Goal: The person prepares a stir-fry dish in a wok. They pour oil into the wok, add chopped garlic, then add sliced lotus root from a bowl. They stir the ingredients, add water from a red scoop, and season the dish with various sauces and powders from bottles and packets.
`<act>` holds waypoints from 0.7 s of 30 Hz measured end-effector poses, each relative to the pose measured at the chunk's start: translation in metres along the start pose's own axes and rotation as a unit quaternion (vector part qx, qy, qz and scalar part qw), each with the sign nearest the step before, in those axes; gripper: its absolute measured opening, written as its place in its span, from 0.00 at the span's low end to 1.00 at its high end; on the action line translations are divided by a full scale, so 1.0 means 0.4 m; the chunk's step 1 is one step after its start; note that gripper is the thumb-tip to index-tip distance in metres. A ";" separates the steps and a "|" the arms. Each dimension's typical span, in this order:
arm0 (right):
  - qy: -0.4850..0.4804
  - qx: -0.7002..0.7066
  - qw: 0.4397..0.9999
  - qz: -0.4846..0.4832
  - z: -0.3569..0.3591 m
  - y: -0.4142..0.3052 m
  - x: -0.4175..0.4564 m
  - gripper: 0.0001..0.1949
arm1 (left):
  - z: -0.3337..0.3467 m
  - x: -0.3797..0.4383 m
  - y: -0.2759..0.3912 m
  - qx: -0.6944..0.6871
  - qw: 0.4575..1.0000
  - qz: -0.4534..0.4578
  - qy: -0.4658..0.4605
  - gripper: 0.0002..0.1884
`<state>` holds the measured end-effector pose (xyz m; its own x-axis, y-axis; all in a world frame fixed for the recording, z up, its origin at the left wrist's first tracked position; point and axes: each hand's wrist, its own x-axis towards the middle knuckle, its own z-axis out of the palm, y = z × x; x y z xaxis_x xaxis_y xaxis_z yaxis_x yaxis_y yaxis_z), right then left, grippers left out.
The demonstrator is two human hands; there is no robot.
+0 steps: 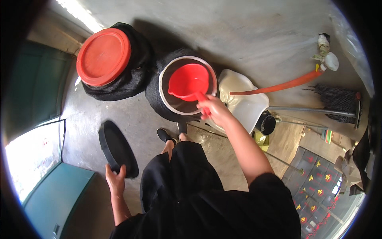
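Observation:
My right hand [215, 111] grips the handle of a red plastic dipper [191, 80]. The dipper's bowl is over the mouth of a round barrel with a pale rim [163, 95] and dark cloth wrapped around it. Whether the bowl touches anything inside the barrel, I cannot tell. Down to the left, my left hand [115, 179] holds a round black lid [119, 149] by its edge, tilted and clear of the barrel. To the barrel's left stands a second cloth-wrapped barrel, covered by a red lid [104, 56].
Right of the barrel is a white sink [238, 80], with a red hose [277, 86] reaching over it from a wall tap [323, 50]. A broom [334, 103], a black bucket [265, 122] and a yellow-green container [262, 140] are further right. At left is a teal door [59, 194].

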<state>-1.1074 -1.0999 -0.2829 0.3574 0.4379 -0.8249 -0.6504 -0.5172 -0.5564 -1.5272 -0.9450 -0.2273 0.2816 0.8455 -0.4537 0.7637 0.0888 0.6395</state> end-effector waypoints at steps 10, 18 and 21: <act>0.154 -0.141 0.965 0.157 0.062 0.144 0.766 0.10 | -0.010 -0.175 -0.401 0.051 0.974 -0.221 -0.025 0.28; 0.126 -0.510 0.851 -0.010 -0.021 0.461 1.281 0.26 | 0.053 -0.194 -0.367 0.040 0.903 -0.423 -0.069 0.25; 0.125 -0.530 0.839 -0.006 -0.036 0.538 1.359 0.34 | 0.094 -0.146 -0.311 0.044 0.896 -0.433 -0.089 0.25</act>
<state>-1.0432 -0.9837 -0.8525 0.5758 0.3479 -0.7399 0.2678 -0.9353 -0.2314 -1.6169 -1.0253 -0.3037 -0.3562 0.3808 -0.8533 0.7814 0.6222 -0.0485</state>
